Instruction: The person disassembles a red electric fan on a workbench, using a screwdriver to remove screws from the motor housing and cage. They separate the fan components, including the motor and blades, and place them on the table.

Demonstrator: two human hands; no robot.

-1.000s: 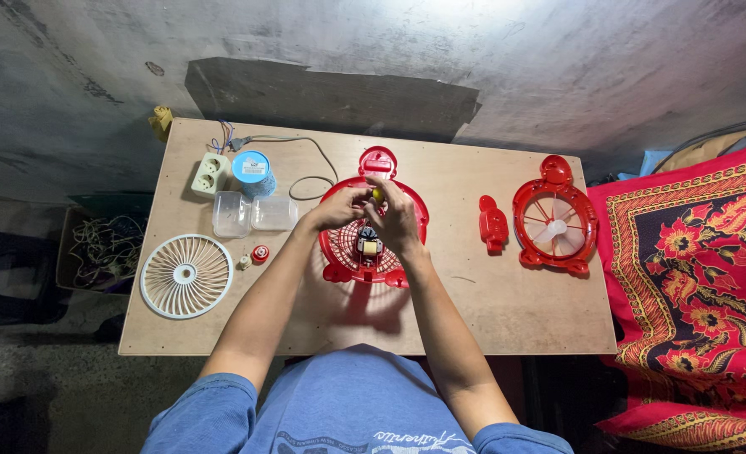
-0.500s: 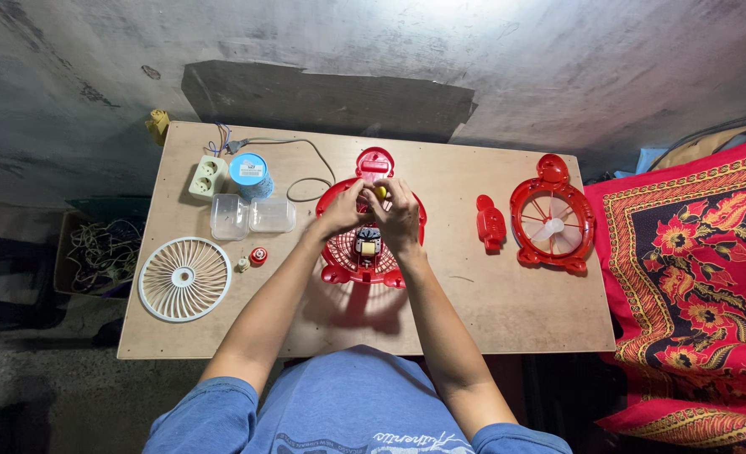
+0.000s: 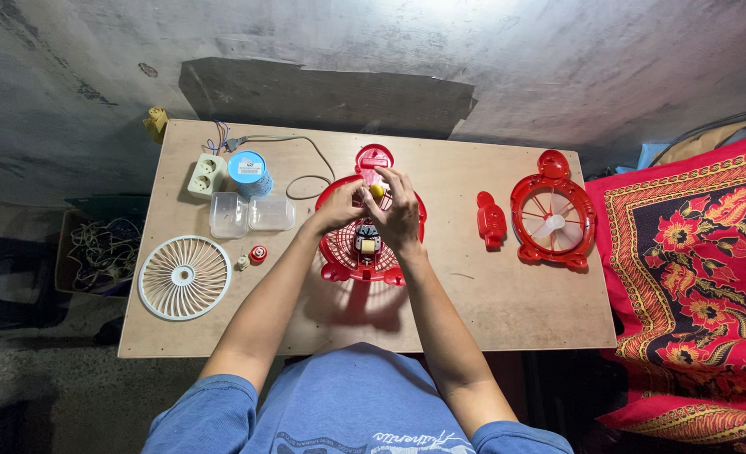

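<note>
Fingers [image 3: 371, 187] of both hands around small yellow part [image 3: 376, 191] above red fan housing [image 3: 339, 252].

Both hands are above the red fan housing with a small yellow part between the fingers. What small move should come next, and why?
Probably lower the small yellow part toward the dark motor in the red plastic grille housing. The left hand and right hand pinch it just above the housing, and the motor sits exposed below them.
</note>
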